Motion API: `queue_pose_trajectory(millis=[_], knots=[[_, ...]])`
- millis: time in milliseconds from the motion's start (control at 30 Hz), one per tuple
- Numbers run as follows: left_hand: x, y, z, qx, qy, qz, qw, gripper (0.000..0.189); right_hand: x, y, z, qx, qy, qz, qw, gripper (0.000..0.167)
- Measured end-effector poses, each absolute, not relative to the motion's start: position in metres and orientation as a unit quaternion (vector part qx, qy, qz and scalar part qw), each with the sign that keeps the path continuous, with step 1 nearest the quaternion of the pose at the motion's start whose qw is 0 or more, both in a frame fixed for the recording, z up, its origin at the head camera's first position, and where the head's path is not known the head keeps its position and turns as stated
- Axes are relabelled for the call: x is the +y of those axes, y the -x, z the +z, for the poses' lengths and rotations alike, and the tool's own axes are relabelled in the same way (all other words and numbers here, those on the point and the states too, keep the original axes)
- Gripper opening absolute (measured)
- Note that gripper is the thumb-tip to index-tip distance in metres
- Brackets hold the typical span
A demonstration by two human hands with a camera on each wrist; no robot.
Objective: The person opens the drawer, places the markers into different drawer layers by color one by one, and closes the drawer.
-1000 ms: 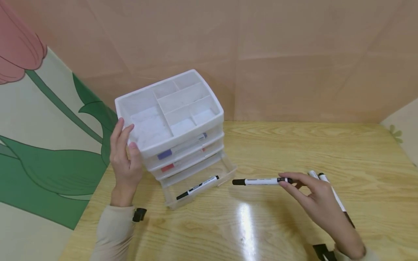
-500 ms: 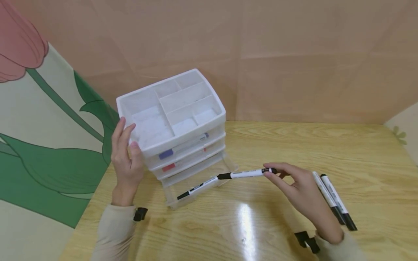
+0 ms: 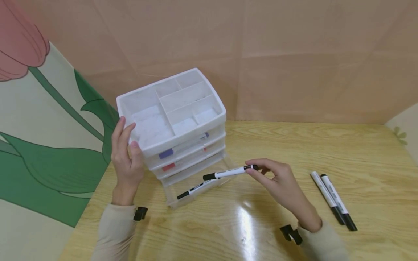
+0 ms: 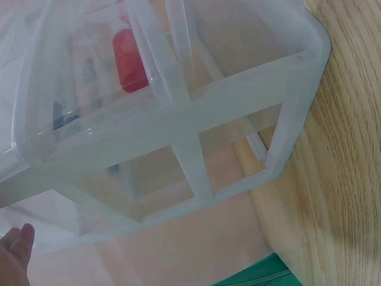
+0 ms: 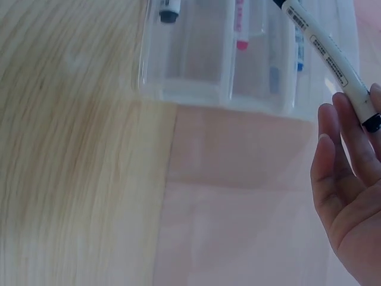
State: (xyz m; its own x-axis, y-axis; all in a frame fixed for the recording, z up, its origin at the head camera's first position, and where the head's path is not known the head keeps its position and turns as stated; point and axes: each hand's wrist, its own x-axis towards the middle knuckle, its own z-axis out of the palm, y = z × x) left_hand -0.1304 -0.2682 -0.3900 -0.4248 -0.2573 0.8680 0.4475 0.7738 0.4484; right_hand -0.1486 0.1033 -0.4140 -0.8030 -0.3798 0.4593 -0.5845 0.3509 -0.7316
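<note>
A white plastic drawer organizer [image 3: 183, 139] stands on the table, its clear bottom drawer [image 3: 171, 190] pulled out. Lying in that drawer is a black-capped whiteboard marker [image 3: 196, 189]. My right hand [image 3: 277, 181] pinches a second black-capped whiteboard marker [image 3: 232, 172] by its rear end, cap pointing left, over the drawer's right part. The held marker [image 5: 327, 56] also shows in the right wrist view. My left hand [image 3: 127, 159] rests against the organizer's left side, fingertips at the top rim; only some fingers [image 4: 21, 244] show in the left wrist view.
Two more black-capped markers [image 3: 330, 199] lie side by side on the wooden table [image 3: 365, 152] at the right. Blue [image 3: 166, 153] and red marker caps [image 3: 168, 167] show through the shut upper drawers. A pinkish backdrop [image 3: 303, 72] hangs behind; a flower-print panel [image 3: 49, 170] stands left.
My right hand has moved left with its marker, from beside the pulled-out drawer to over it. The two markers on the table are now fully uncovered. My left hand stays in place.
</note>
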Motion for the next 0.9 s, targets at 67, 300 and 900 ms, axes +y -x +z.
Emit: queue_pose_trajectory(millis=[67,300,900], knots=[[-0.268,0.13,-0.39,-0.776,0.063,-0.331,0.534,0.041,0.098,0.15,-0.415,-0.817,-0.295,0.488,0.089,0.023],[-0.269,0.13,-0.39,-0.775,0.069,-0.331,0.534,0.043,0.081,0.154,-0.42,-0.809,-0.314,0.495,0.045,0.021],[-0.267,0.132,-0.39,-0.776,0.076,-0.331,0.532,0.043,0.052,0.159,-0.425,-0.793,-0.36,0.491,-0.015,0.022]])
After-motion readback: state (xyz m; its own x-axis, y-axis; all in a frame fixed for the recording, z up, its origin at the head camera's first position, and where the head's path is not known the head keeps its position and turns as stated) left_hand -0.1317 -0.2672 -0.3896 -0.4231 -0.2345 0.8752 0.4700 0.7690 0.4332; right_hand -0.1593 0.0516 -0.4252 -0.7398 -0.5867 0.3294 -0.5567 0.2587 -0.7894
